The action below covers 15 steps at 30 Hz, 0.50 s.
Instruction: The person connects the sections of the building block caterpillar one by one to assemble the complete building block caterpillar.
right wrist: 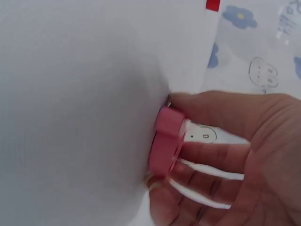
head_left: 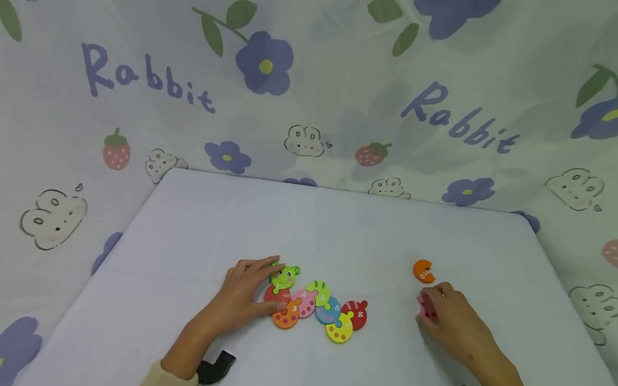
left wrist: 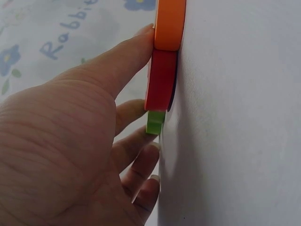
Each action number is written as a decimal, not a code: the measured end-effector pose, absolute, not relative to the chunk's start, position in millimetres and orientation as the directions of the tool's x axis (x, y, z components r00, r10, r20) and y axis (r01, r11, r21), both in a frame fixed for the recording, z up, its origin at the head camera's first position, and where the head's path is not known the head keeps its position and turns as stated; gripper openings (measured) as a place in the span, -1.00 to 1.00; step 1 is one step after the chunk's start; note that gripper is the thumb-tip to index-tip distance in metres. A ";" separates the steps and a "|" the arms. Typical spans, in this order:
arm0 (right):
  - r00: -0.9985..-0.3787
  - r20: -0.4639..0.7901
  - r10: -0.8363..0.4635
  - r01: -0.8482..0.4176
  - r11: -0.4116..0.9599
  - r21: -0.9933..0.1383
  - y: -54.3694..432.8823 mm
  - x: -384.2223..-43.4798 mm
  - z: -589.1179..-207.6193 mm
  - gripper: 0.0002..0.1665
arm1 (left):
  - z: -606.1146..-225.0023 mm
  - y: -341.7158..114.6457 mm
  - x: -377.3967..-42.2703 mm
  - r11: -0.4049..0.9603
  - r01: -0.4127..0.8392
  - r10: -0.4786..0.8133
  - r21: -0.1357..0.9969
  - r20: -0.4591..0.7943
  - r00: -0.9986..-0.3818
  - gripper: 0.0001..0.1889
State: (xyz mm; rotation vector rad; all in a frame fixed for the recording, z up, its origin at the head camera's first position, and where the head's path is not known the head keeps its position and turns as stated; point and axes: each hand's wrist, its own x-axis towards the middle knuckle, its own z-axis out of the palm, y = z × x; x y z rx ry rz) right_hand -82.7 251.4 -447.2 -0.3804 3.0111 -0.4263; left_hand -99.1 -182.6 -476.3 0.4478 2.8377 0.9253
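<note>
A wooden number puzzle caterpillar lies joined on the white table, starting with the green smiling head (head_left: 284, 278). My left hand (head_left: 246, 290) rests on its left end, fingers at the head and thumb on the orange number 3 piece (head_left: 286, 315). Between them, a red piece (left wrist: 162, 80) is partly covered. In a zigzag follow a pink 4 (head_left: 303, 304), a green piece (head_left: 318, 294), a blue 6 (head_left: 327, 310), a yellow piece (head_left: 339, 329) and a red 8 (head_left: 354, 315). My right hand (head_left: 455, 323) pinches a pink puzzle piece (right wrist: 166, 141) by its edges, close over the table.
Just beyond the right hand lies a loose orange number 10 piece (head_left: 423, 271). Black straps (head_left: 216, 367) show at the wrists. A patterned cloth (head_left: 313, 85) hangs behind the white tabletop (head_left: 338, 234).
</note>
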 end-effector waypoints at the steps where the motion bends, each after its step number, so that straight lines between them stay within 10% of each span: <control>1: -0.964 -0.033 -0.263 -0.243 0.927 -0.287 249.8 -83.0 -446.6 -0.43 | -476.2 -182.6 -99.3 0.767 0.244 0.318 0.594 -0.021 -0.948 -0.15; 15: -0.930 -0.004 -0.369 -0.348 0.881 -0.320 206.6 -88.0 -428.9 -0.35 | -473.7 -182.1 -98.9 0.769 0.252 0.321 0.587 -0.014 -0.947 -0.18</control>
